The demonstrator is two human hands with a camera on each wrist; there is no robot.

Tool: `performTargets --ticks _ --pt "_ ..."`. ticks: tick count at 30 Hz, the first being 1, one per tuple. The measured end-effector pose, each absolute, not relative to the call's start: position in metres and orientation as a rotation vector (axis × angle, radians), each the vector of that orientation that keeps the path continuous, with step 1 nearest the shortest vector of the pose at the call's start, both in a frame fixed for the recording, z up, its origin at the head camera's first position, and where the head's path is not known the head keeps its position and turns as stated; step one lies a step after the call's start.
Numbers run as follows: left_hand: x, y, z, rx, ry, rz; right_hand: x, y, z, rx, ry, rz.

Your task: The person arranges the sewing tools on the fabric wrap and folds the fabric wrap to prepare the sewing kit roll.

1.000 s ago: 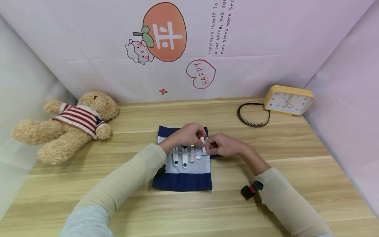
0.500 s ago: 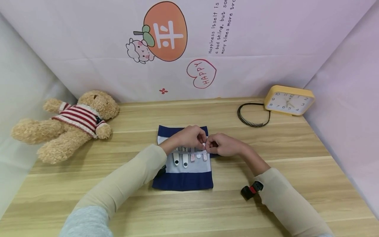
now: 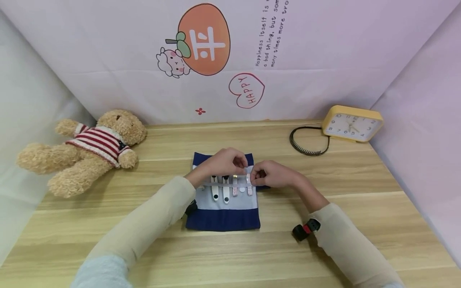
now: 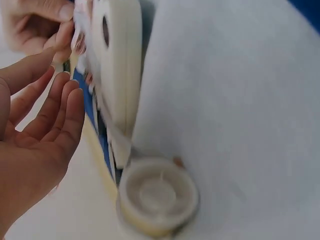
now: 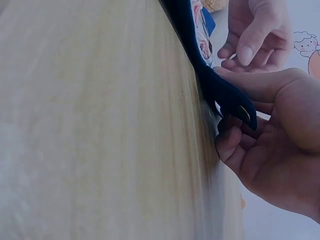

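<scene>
A navy pouch point(image 3: 223, 220) with a pale lining lies unfolded on the table. Under its elastic band sit a white tool point(image 3: 215, 194) with a dark dot, another like it, and small pink-and-white strips point(image 3: 250, 191). My left hand point(image 3: 228, 160) hovers over the pouch's upper right; in the left wrist view its fingers are loosely bent around nothing. My right hand point(image 3: 273, 175) pinches the pouch's right edge beside the band. In the right wrist view its fingers lie around a navy tab point(image 5: 227, 97) with a metal snap. A round white object point(image 4: 157, 195) shows in the left wrist view.
On the left lies a teddy bear point(image 3: 97, 144) in a striped sweater. A yellow clock point(image 3: 353, 123) stands at the back right, next to a black toothed headband point(image 3: 309, 151). A printed white cloth wall point(image 3: 144, 100) rises behind the table.
The rightmost pink-and-white strip has slid down under the band. My left hand then let go of it and drew up and left. My right hand has stayed at the pouch's edge.
</scene>
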State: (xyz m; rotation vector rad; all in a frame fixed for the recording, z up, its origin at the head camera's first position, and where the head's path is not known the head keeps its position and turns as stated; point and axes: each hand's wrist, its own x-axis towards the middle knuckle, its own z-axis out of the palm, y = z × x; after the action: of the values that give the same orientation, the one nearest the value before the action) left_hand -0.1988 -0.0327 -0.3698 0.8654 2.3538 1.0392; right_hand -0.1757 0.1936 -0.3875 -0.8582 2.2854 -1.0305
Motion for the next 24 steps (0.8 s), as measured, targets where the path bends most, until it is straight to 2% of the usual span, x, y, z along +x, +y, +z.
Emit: performTargets --ticks 8,17,24 --pt "-0.202 -0.073 -0.366 0.806 2.439 1.166 -0.168 0.197 -0.381 -0.797 2.435 -1.1" --pt "-0.205 -0.127 -0.377 0.631 2.589 1.167 -0.15 0.195 -0.368 -0.916 2.505 -1.074" --pt "-0.204 -0.149 -0.381 0.586 2.616 1.182 -0.136 0.188 -0.358 -1.009 2.504 -1.087"
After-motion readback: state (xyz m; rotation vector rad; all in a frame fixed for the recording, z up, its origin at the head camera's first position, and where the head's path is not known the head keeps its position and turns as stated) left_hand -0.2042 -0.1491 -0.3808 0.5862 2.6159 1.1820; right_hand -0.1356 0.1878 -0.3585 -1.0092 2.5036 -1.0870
